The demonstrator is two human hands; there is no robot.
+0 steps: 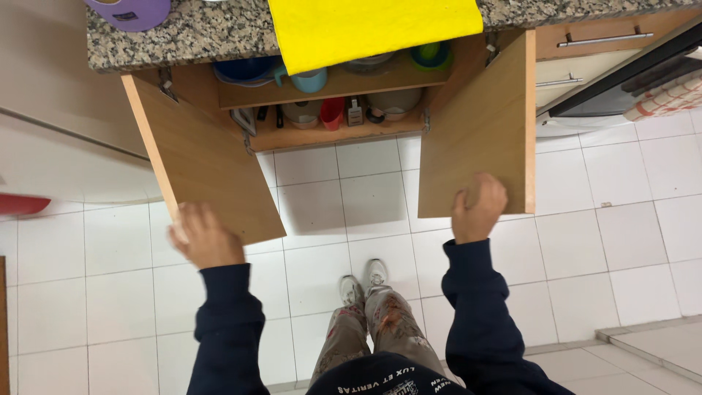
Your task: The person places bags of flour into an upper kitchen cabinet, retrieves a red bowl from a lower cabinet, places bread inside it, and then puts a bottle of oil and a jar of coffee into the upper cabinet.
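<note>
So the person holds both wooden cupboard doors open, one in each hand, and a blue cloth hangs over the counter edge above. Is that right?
Not quite: the cloth over the granite counter edge is yellow, not blue, as the head view shows. The rest holds: the left hand grips the left door and the right hand the right door.

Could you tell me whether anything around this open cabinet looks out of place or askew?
One thing: the yellow cloth on the granite counter overhangs the edge, covering part of the upper shelf. Both doors, held by the left hand and right hand, look intact.
</note>
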